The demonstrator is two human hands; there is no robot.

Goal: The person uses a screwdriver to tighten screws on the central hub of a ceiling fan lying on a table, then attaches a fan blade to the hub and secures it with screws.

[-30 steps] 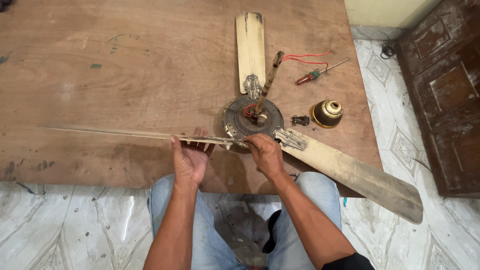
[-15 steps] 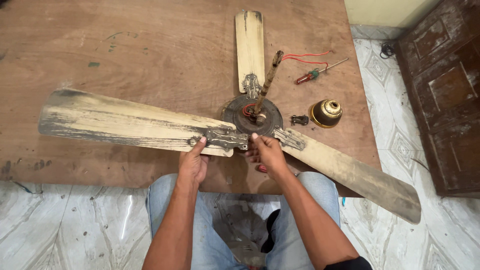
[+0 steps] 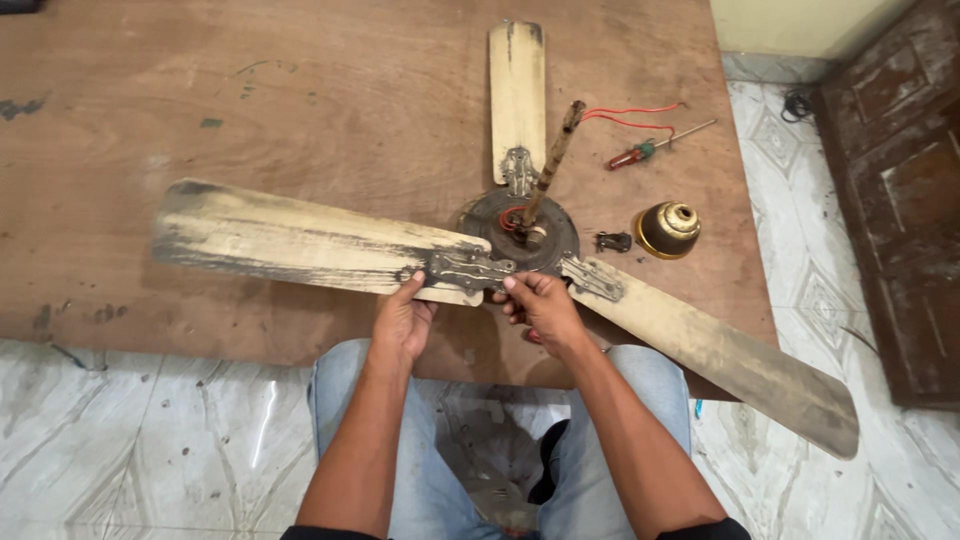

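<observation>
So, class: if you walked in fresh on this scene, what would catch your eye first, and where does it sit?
A grimy three-bladed ceiling fan sprawls across the brown wooden board, its downrod sticking up from the round hub. At the near edge, the left hand and right hand press on the metal bracket of the long left blade. To the right of the hub sit a shiny brass cup and, further back, a red-handled screwdriver.

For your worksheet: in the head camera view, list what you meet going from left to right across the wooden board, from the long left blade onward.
Left fan blade → left hand → right hand → small black part → brass cup → tip of the right fan blade.
</observation>
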